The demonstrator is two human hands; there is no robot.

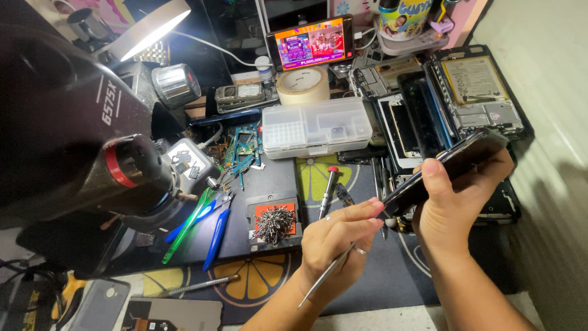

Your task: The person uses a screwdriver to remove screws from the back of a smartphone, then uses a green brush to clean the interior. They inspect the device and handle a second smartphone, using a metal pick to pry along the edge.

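Right hand (456,202) raised above the desk (269,178), fingers (436,178) curled round a dark phone (450,168), thumb pressed on its upper face, remaining fingers wrapped under the far edge; phone tilted, near end lower. Left hand (337,236) just beside, fingers pinched shut on thin metal tweezers (327,273), tail end angled down toward the wrist, tip hidden near the phone's lower corner; index fingertip touching or almost touching that corner, cannot tell which. Ring on left ring finger. Below on the desk: red-capped screwdriver (327,190), pile of small screws on an orange pad (274,222), clear plastic parts box (315,127), roll of tape (302,84), blue-handled pliers (215,236). Microscope body (79,135) at left, opened phones (471,92) at the back right.
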